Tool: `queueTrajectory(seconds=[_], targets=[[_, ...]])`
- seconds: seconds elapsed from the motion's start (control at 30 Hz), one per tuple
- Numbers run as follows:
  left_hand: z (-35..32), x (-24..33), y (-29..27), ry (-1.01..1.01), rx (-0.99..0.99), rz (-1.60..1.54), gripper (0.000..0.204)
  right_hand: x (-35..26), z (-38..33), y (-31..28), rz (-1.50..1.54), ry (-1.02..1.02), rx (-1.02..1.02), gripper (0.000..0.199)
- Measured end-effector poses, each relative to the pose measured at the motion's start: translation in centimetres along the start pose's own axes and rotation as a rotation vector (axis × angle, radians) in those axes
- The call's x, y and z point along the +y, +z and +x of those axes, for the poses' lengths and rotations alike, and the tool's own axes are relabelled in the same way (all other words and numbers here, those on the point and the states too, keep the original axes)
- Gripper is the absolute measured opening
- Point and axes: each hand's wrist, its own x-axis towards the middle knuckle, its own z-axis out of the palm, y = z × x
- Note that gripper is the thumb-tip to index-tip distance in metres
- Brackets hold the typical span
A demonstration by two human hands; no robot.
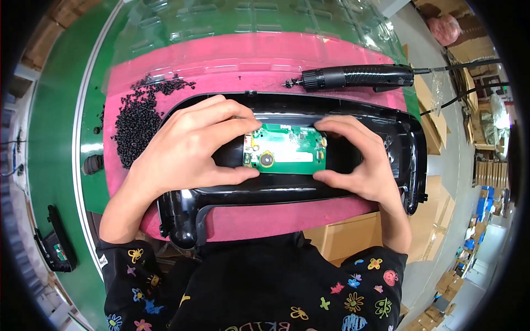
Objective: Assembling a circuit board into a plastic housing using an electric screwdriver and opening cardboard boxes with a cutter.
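In the head view, a person's left hand point(190, 146) and right hand point(370, 157) are holding a green circuit board point(292, 166) by its opposite ends, each grip clamping it between thumb and fingers. The board is sitting over the middle of a black plastic shell point(259, 196), though whether the two are touching is hard to tell. The shell is lying on a pink worktop point(287, 222), where black screws point(135, 129) are heaping up at left and a corded power screwdriver point(359, 76) is resting beyond the shell.
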Motion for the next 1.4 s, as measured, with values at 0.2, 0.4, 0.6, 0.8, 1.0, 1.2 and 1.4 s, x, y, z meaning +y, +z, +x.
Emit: queueTrajectory(seconds=[0.2, 0.4, 0.6, 0.8, 1.0, 1.2, 1.4], targets=[[-0.2, -0.3, 0.3, -0.059, -0.067, 0.061, 0.052, 0.4, 0.8, 0.8, -0.072, 0.024, -0.02, 0.059], [-0.2, -0.3, 0.3, -0.07, -0.088, 0.085, 0.05, 0.2, 1.0, 0.7, -0.094, 0.04, -0.051, 0.058], [0.0, -0.1, 0.3, -0.08, -0.102, 0.095, 0.05, 0.4, 1.1, 0.6, -0.098, 0.031, -0.061, 0.059], [0.4, 0.6, -0.2, -0.102, -0.137, 0.1, 0.05, 0.1, 0.7, 0.4, -0.094, 0.015, -0.052, 0.059], [2.4, 2.2, 1.8, -0.145, -0.162, 0.13, 0.054, 3.2, -1.7, 0.5, -0.024, -0.161, 0.09, 0.059], [2.2, 5.9, 0.7, 0.11, -0.227, 0.259, 0.034, 5.1, 0.4, 3.4, -0.114, -0.383, 0.157, 0.054], [1.3, 4.9, 2.6, 0.171, -0.179, 0.236, 0.041, 7.7, 0.5, 6.0, -0.206, -0.341, 0.171, 0.064]])
